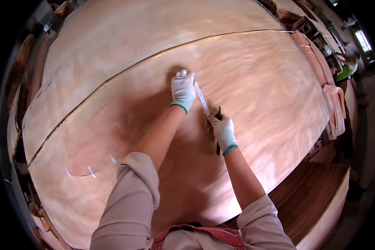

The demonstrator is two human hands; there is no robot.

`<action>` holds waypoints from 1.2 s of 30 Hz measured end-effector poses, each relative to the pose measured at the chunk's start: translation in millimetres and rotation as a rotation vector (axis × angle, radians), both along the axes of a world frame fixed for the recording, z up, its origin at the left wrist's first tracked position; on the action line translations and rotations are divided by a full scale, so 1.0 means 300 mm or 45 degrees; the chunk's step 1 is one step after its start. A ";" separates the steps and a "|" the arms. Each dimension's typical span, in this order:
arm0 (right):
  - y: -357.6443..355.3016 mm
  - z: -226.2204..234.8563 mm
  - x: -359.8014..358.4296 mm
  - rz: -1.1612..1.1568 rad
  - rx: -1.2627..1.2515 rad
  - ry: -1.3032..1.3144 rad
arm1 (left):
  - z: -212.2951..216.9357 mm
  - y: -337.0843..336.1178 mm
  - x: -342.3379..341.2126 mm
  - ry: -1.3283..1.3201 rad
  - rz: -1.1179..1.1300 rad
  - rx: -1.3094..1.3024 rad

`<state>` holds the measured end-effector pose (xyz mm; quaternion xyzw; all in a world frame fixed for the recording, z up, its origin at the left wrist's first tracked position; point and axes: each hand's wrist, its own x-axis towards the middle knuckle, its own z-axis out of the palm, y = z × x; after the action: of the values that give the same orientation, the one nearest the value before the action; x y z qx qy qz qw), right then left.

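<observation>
On veneer sheet (254,83) | left hand (183,89) presses tape strip (202,100) | right hand (223,130) pulls

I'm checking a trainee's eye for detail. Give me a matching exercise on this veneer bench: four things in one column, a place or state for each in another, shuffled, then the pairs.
Things:
1. left hand
2. right hand
3. white tape strip
4. three short white tape pieces

Places or states:
A. on the veneer sheet, far to the person's left, away from both hands
B. pressed flat at the strip's far end
C. stretched between the two gloved hands
D. at the strip's near end, beside a dark tool

Pairs: 1-B, 2-D, 3-C, 4-A
</observation>
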<state>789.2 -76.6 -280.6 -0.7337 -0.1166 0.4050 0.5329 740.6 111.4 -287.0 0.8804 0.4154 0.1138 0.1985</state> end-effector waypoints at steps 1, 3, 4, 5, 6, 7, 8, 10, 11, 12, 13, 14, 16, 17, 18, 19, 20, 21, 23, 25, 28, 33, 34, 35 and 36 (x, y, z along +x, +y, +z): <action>0.000 -0.006 0.001 -0.007 0.019 -0.012 | -0.030 -0.033 -0.029 -0.140 -0.040 0.130; 0.010 -0.009 0.041 0.293 -0.117 -0.647 | -0.099 -0.090 -0.089 -0.432 -0.138 0.407; -0.006 -0.007 0.080 0.437 -0.198 -0.962 | -0.094 -0.089 -0.097 -0.446 -0.194 0.353; -0.007 0.033 0.154 0.631 -0.350 -1.263 | -0.085 -0.086 -0.099 -0.420 -0.191 0.290; 0.023 0.124 0.175 0.733 -0.365 -1.386 | -0.082 -0.072 -0.117 -0.385 -0.152 0.231; 0.019 0.147 0.249 0.718 -0.493 -1.140 | -0.059 -0.065 -0.115 -0.370 -0.145 0.176; 0.036 0.212 0.233 0.607 -0.387 -0.901 | -0.030 -0.029 -0.133 -0.303 -0.216 -0.033; 0.051 0.325 0.177 0.454 -0.198 -0.601 | 0.001 -0.085 -0.224 -0.949 -0.117 -0.688; 0.046 0.351 0.124 0.398 -0.111 -0.539 | 0.027 -0.132 -0.269 -1.273 -0.094 -1.015; 0.040 0.337 0.082 0.351 0.043 -0.335 | 0.094 -0.179 -0.322 -1.202 -0.083 -1.396; 0.030 0.322 0.031 0.425 0.191 -0.152 | 0.171 -0.224 -0.398 -1.116 -0.044 -1.765; 0.035 0.333 -0.064 0.459 0.268 -0.101 | 0.200 -0.263 -0.473 -1.283 -0.044 -1.830; 0.077 0.325 -0.243 0.572 0.313 -0.007 | 0.230 -0.292 -0.595 -1.621 -0.043 -1.912; 0.101 0.314 -0.321 0.643 0.277 0.018 | 0.230 -0.276 -0.668 -1.561 0.060 -1.702; 0.131 0.304 -0.402 0.712 0.240 0.041 | 0.230 -0.260 -0.748 -1.489 0.161 -1.498; 0.162 0.289 -0.481 0.745 0.239 0.033 | 0.231 -0.251 -0.820 -1.418 0.258 -1.300; 0.190 0.264 -0.551 0.753 0.234 0.012 | 0.233 -0.245 -0.882 -1.498 0.349 -1.255; 0.218 0.234 -0.618 0.757 0.230 -0.010 | 0.218 -0.229 -0.947 -1.477 0.434 -1.230; 0.261 0.158 -0.736 0.788 0.177 0.111 | 0.145 -0.202 -1.068 -1.437 0.596 -1.183; 0.308 0.105 -0.804 0.912 0.091 -0.012 | 0.052 -0.150 -1.152 -1.149 0.753 -0.780; 0.399 0.001 -0.871 0.924 0.106 -0.238 | 0.017 -0.024 -1.214 -0.721 0.832 -0.376; 0.623 -0.014 -0.910 0.801 0.109 0.009 | -0.040 0.212 -1.196 -0.639 0.715 0.237; 0.646 -0.017 -0.923 0.742 0.094 0.153 | -0.050 0.240 -1.185 -0.577 0.726 0.485; 0.651 -0.020 -0.930 0.742 0.076 0.159 | -0.058 0.259 -1.177 -0.511 0.733 0.734; 0.653 -0.020 -0.935 0.742 0.059 0.163 | -0.064 0.276 -1.179 -0.584 0.889 0.375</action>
<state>508.6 119.3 -286.7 -0.6299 -0.2977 0.5838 0.4169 386.8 194.2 -306.3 0.6582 0.6124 0.4244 0.1077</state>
